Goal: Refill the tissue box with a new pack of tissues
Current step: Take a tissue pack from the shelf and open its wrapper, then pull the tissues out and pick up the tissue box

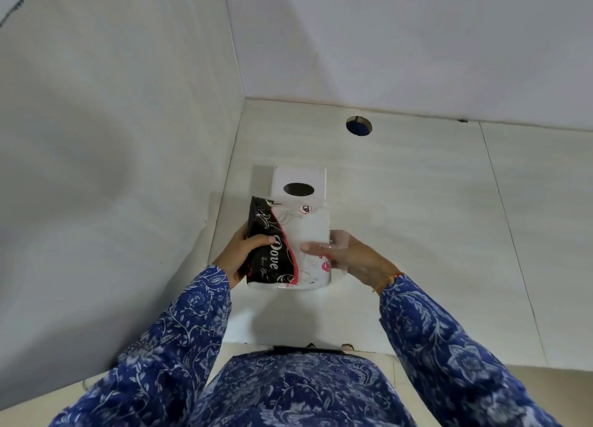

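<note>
Left hand (239,255) grips the tissue pack (288,250), fingers wrapped around its black edge. Right hand (351,258) holds the opposite side, fingers extended flat. The tissue box (300,177) stands just beyond the fingertips, on the counter (417,218).

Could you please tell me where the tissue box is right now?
In the head view, the white tissue box sits on the counter near the left wall, just beyond the tissue pack held in both hands.
</note>
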